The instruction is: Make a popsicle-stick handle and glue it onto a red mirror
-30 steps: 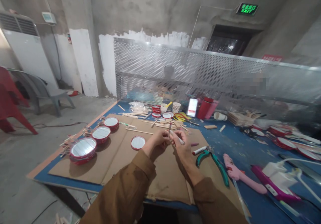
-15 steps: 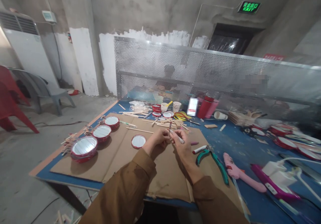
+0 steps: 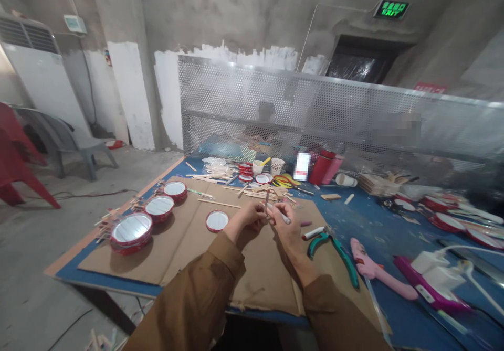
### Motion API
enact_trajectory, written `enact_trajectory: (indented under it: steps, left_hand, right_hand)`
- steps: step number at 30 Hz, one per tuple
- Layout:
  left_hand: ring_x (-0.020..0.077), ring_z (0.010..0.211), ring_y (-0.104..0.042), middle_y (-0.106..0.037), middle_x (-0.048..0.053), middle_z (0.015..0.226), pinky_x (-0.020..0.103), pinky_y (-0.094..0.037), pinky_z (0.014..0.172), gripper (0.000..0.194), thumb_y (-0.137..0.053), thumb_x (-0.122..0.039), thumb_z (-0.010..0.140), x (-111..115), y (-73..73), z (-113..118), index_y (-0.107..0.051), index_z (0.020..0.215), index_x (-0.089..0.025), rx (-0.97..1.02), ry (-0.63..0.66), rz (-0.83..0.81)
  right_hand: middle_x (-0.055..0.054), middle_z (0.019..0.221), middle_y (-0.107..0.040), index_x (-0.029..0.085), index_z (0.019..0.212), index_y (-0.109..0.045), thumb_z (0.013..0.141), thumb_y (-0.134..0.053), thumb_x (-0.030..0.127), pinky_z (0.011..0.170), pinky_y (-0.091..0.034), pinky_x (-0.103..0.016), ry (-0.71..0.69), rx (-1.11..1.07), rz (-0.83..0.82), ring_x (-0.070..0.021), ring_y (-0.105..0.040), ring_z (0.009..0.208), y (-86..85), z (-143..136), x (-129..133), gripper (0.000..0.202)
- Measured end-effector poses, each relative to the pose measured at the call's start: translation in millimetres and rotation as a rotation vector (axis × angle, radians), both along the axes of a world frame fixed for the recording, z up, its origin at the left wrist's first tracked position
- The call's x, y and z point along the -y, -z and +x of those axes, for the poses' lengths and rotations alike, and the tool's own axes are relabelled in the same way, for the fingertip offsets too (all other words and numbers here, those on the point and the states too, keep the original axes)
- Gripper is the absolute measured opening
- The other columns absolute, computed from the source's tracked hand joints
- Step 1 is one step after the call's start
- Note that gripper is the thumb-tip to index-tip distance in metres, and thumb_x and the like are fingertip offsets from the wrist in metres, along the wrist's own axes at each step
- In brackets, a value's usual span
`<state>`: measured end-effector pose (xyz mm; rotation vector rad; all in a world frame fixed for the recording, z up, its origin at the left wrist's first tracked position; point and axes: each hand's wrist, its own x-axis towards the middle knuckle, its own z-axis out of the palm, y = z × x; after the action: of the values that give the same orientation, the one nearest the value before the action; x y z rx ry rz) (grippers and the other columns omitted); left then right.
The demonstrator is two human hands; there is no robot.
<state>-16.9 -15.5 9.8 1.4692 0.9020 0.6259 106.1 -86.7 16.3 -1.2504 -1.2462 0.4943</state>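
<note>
Above the cardboard sheet (image 3: 197, 267), my left hand (image 3: 249, 219) is closed on a small brownish stick (image 3: 267, 197) that points up between its fingertips. A white marker (image 3: 284, 217) is gripped in my right hand (image 3: 287, 230), its tip end close against the stick. Fingers partly hide where the two meet. On the cardboard left of my hands lies a round red-rimmed disc (image 3: 217, 220) with a pale face. Right of my right hand are a red-and-white marker (image 3: 314, 233) and teal-handled pliers (image 3: 344, 256).
Three stacks of red-rimmed discs with sticks, the nearest (image 3: 132, 230) largest, line the left edge. Thin wooden sticks (image 3: 218, 174), paper cups (image 3: 277, 166) and a red bottle (image 3: 323, 166) stand behind. A pink glue gun (image 3: 380, 275) and a purple power strip (image 3: 429, 288) lie right.
My right hand and the white marker have shifted very slightly at the stick. My left hand stays almost still, and the other things lie as before.
</note>
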Motion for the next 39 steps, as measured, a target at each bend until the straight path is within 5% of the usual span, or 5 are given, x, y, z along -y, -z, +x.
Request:
enact_trajectory:
  steps: [26,39]
  left_hand:
    - [0.0071,0.044,-0.048,-0.050,-0.005,0.047,0.017,-0.040,0.046,0.020,-0.081,-0.026,0.071,1.8,0.4,0.5,-0.067,0.073,-0.011,0.102,-0.006,-0.015]
    - [0.0084,0.039,-0.047,-0.051,-0.004,0.048,0.020,-0.040,0.044,0.010,-0.065,-0.013,0.078,1.8,-1.1,0.2,-0.059,0.070,-0.014,-0.016,-0.023,0.004]
  right_hand:
    - [0.000,0.068,-0.063,0.022,0.083,-0.063,0.080,-0.068,0.051,0.055,-0.048,-0.028,-0.010,0.004,0.000,-0.0170,-0.058,0.061,1.5,0.1,-0.6,0.029]
    - [-0.001,0.069,-0.064,0.022,0.083,-0.062,0.083,-0.064,0.050,0.060,-0.048,-0.029,0.015,0.046,0.012,-0.0177,-0.058,0.064,3.3,2.4,-0.7,0.029]
